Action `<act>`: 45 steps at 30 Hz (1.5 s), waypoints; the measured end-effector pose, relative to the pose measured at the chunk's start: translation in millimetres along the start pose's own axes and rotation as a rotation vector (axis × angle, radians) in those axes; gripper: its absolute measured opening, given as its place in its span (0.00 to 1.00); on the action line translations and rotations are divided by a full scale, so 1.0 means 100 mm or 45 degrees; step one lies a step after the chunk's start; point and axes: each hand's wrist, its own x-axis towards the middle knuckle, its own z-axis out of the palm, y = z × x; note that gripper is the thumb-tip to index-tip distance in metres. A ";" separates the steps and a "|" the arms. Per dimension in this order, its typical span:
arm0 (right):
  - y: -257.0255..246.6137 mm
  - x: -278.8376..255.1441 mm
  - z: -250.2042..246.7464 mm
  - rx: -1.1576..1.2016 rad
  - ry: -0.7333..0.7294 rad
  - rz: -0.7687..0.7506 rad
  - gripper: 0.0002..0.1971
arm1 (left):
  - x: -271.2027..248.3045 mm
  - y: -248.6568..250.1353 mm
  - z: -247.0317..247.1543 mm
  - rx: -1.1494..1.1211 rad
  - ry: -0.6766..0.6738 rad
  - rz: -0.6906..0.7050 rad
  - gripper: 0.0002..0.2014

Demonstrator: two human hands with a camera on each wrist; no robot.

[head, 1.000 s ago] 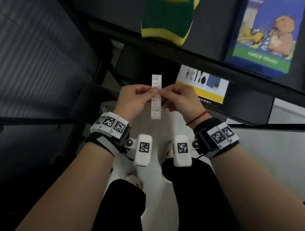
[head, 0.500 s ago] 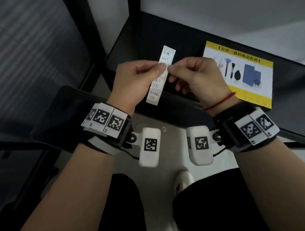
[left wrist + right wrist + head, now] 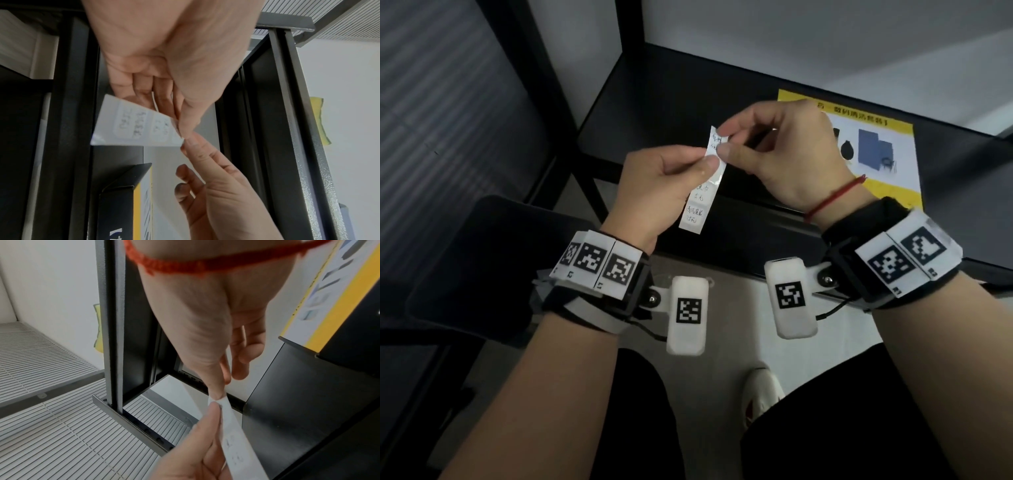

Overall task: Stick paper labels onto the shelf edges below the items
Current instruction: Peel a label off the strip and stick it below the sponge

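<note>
Your left hand (image 3: 657,185) pinches the label strip (image 3: 700,195); your right hand (image 3: 787,157) pinches its top label. The handwriting and the yellow box (image 3: 887,150) print are unreadable.

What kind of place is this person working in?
Probably a small shop or stockroom. A black metal shelf carries a boxed product with pictures on its yellow-edged front, and both hands hold a strip of handwritten labels.

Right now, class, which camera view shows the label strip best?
The head view: the whole label strip shows, pinched by the left hand and right hand. The left wrist view shows its lower labels blurred; the right wrist view shows it edge-on.
</note>
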 end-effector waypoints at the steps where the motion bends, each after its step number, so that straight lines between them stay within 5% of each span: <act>1: 0.00 -0.01 -0.01 -0.010 -0.005 -0.009 0.08 | -0.01 0.01 0.00 0.009 -0.003 0.008 0.11; 15: 0.03 -0.12 -0.15 0.140 -0.176 -0.156 0.08 | -0.08 0.19 0.05 0.401 0.008 0.210 0.09; 21: 0.05 -0.10 -0.19 0.120 -0.094 -0.128 0.02 | -0.08 0.24 0.10 0.360 0.040 0.187 0.10; 29: -0.07 -0.10 -0.23 -0.006 0.255 -0.198 0.07 | -0.13 0.22 0.02 0.510 0.056 0.213 0.11; 36: -0.25 -0.19 -0.14 -0.141 0.274 -0.455 0.07 | -0.13 0.25 0.06 0.645 0.021 0.248 0.15; 41: -0.29 -0.21 -0.10 -0.175 0.208 -0.546 0.08 | -0.11 0.34 0.02 0.604 0.050 0.296 0.06; 45: -0.27 -0.21 -0.05 -0.138 0.211 -0.553 0.08 | -0.10 0.43 0.00 0.599 0.028 0.285 0.14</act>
